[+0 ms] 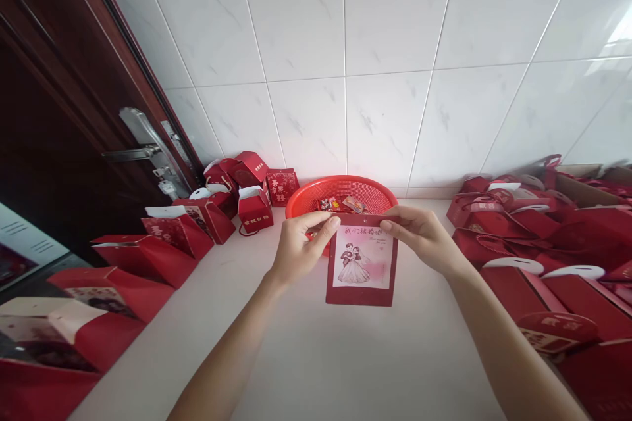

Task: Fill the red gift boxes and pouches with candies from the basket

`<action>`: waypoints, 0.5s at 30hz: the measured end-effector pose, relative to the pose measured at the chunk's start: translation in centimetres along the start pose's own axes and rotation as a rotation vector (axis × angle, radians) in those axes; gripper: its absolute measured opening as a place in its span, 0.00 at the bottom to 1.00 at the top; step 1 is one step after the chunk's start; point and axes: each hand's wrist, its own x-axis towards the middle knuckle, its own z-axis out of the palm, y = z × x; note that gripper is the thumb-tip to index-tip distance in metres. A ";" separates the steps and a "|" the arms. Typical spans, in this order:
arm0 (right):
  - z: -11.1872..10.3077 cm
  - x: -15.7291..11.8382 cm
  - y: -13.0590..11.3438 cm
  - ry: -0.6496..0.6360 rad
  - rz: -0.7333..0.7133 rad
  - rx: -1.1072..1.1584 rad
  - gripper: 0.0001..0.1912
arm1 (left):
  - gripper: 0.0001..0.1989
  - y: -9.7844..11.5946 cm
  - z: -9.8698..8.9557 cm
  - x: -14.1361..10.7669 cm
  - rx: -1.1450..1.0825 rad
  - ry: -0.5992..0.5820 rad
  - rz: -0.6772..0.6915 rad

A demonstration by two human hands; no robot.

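Between both hands hangs a flat red gift bag (pixel 363 256), its front printed with a drawn bride and groom under a line of Chinese characters. My left hand (pixel 302 243) pinches its upper left corner between thumb and fingers. At the upper right corner, my right hand (pixel 422 235) is closed on it the same way. A small hole shows near the top edge. Just behind the bag stands a red plastic basket (pixel 340 187) with colourful small wrapped packets (pixel 353 204) inside; the bag and my left hand hide part of it.
Red gift bags (pixel 182 227) line the left side of the white table (pixel 316 362), with small red boxes (pixel 254 207) at the back left. Piled red boxes and bags (pixel 528 283) cover the right. A tiled wall (pixel 385 112) rises behind; a dark door (pixel 74 112) is at left.
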 end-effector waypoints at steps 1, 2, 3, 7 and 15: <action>0.0 0.0 0.1 0.011 -0.005 -0.021 0.17 | 0.20 -0.1 0.0 0.0 -0.006 -0.010 -0.004; 0.0 0.0 0.1 0.021 -0.011 -0.038 0.17 | 0.19 -0.2 0.0 0.0 -0.015 -0.020 -0.012; -0.1 0.0 0.1 0.032 -0.016 -0.051 0.17 | 0.18 -0.3 0.0 0.0 -0.029 -0.028 -0.021; 0.0 -0.1 -0.2 0.054 -0.035 -0.080 0.17 | 0.15 -0.2 -0.2 0.1 -0.082 -0.045 -0.088; 0.3 0.0 -0.4 0.060 -0.048 -0.146 0.19 | 0.14 0.0 -0.1 0.1 -0.069 -0.063 -0.069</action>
